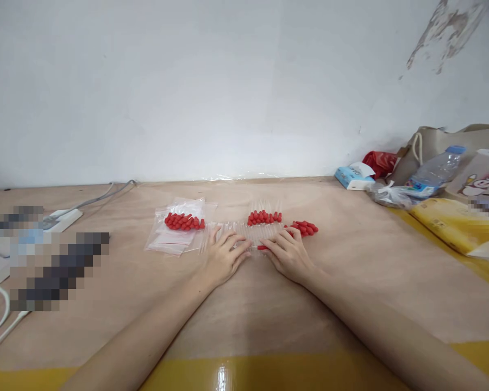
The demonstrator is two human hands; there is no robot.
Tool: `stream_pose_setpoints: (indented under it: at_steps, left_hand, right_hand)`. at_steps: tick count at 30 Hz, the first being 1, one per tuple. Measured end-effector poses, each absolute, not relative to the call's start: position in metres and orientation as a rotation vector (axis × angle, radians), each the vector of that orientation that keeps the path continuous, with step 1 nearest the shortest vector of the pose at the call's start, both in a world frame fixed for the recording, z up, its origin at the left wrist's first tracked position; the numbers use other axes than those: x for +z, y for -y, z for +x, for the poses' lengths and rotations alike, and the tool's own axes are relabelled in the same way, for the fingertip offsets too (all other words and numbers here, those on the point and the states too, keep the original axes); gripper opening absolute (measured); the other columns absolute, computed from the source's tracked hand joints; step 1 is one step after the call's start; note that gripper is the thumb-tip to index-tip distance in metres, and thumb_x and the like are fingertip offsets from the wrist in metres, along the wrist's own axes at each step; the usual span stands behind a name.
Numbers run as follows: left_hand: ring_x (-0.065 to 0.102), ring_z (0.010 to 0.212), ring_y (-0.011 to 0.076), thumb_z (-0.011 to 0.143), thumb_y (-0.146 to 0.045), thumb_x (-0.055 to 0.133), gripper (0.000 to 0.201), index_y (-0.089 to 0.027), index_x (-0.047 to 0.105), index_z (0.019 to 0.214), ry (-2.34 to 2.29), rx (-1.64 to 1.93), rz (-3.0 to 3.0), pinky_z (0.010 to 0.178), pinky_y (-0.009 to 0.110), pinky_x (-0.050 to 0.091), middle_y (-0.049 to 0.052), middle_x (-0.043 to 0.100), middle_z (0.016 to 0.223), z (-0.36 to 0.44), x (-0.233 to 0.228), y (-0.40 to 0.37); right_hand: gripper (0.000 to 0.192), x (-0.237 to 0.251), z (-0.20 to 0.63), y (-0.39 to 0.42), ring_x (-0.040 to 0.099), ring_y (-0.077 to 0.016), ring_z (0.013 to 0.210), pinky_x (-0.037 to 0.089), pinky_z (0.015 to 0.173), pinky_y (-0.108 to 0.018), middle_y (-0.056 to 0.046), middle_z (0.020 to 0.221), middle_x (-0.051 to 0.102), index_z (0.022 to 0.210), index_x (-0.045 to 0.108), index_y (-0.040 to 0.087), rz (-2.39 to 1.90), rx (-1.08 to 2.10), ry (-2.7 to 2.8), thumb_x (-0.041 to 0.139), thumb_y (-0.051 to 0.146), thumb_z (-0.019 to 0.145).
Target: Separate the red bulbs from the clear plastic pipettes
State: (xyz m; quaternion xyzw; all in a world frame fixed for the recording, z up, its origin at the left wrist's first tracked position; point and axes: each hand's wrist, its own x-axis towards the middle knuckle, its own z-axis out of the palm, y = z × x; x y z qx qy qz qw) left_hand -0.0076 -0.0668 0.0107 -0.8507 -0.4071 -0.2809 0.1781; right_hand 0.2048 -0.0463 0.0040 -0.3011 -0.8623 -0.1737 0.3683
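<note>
My left hand (227, 256) is closed at the near edge of a row of thin clear tubes (264, 234), its fingertips pinching one end of a clear tube. Facing it, my right hand (289, 253) pinches a red rubber bulb (262, 247), which points left toward the left fingertips and lines up with that tube. Whether the tube sits inside the bulb is too small to tell. Just beyond the hands lie several droppers (264, 217), red bulbs toward me and clear stems pointing away. Loose red bulbs (307, 228) are heaped beyond my right hand.
More red-bulbed pieces (183, 221) lie on clear plastic bags (163, 242) at left. A power strip (63, 218) with cables is farther left. At right are a tissue pack (353, 177), plastic bottle (438, 168), beige bag (407, 149) and yellow package (452, 225). A wall stands behind.
</note>
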Motion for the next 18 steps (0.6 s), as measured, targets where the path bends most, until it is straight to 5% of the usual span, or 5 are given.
stream_pose_setpoints:
  at_steps: [8,18]
  left_hand:
    - [0.055,0.087,0.0161,0.087,-0.025,0.045,0.017,-0.021,0.061,0.082,1.237,-0.786,-2.503,0.1,0.043,0.022,0.0,0.066,0.086,-0.0008,0.0143,0.0667]
    - [0.056,0.086,0.0161,0.088,-0.025,0.041,0.02,-0.02,0.058,0.078,1.263,-0.803,-2.519,0.1,0.043,0.022,0.001,0.064,0.08,-0.0013,0.0155,0.0705]
  right_hand:
    - [0.017,0.0046,0.1999,0.0468,0.046,-0.0122,0.07,0.024,0.079,-0.032,0.0,0.069,0.06,0.08,0.063,0.02,-0.833,-0.396,2.196,0.048,0.026,0.086]
    - [0.017,0.0071,0.2024,0.0506,0.045,-0.0124,0.071,0.02,0.084,-0.036,0.001,0.066,0.058,0.075,0.063,0.022,-0.84,-0.425,2.223,0.048,0.019,0.083]
